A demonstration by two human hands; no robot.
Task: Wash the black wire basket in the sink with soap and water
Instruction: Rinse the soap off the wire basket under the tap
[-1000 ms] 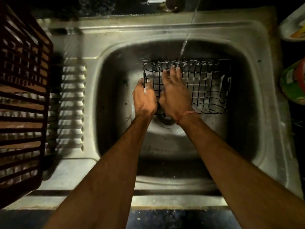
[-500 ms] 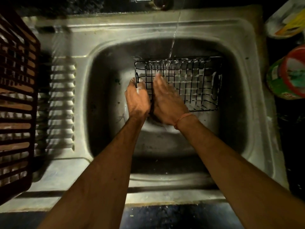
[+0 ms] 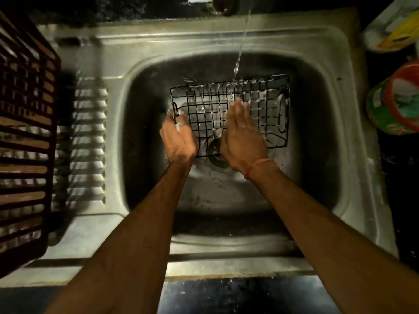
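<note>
A black wire basket [image 3: 267,105] flecked with soap foam is held in the steel sink [image 3: 145,123], over the drain. My left hand [image 3: 179,139] grips the basket's left end, fingers curled round its wires. My right hand [image 3: 242,137] lies flat on the wire grid with straight fingers, soapy at the tips. A thin stream of water [image 3: 240,48] falls from the tap above onto the basket's far rim, just beyond my right fingertips.
A dark red slatted plastic crate [image 3: 25,137] stands on the ribbed drainboard [image 3: 88,141] to the left. On the right counter sit a green and red round container [image 3: 394,103] and a white and yellow packet [image 3: 394,30]. The tap base [image 3: 222,3] is at the top edge.
My right hand has slid to the right across the basket's grid, away from my left hand, and now sits under the water stream. The left hand keeps its grip.
</note>
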